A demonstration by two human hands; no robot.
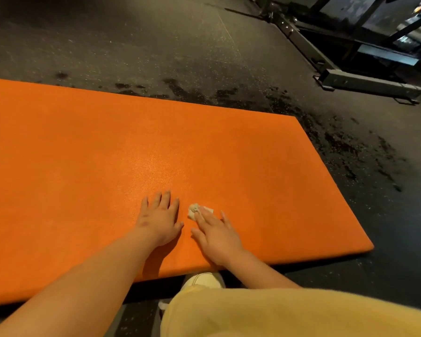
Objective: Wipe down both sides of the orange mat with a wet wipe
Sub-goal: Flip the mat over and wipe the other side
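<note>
The orange mat (pixel 131 154) lies flat on the dark floor and fills the left and middle of the view. My left hand (pixel 159 217) rests palm down on the mat near its front edge, fingers spread and straight. Just to its right, my right hand (pixel 215 233) presses a small crumpled whitish wet wipe (pixel 195 210) onto the mat with straight fingers. Part of the wipe shows beyond my fingertips; the rest is under them.
Dark speckled rubber floor (pixel 156 45) surrounds the mat, with wet dark patches (pixel 338 142) along its far and right edges. A black metal equipment frame (pixel 365 81) stands at the upper right. My knee in yellow fabric (pixel 277 312) and a white shoe (pixel 203 280) are at the bottom.
</note>
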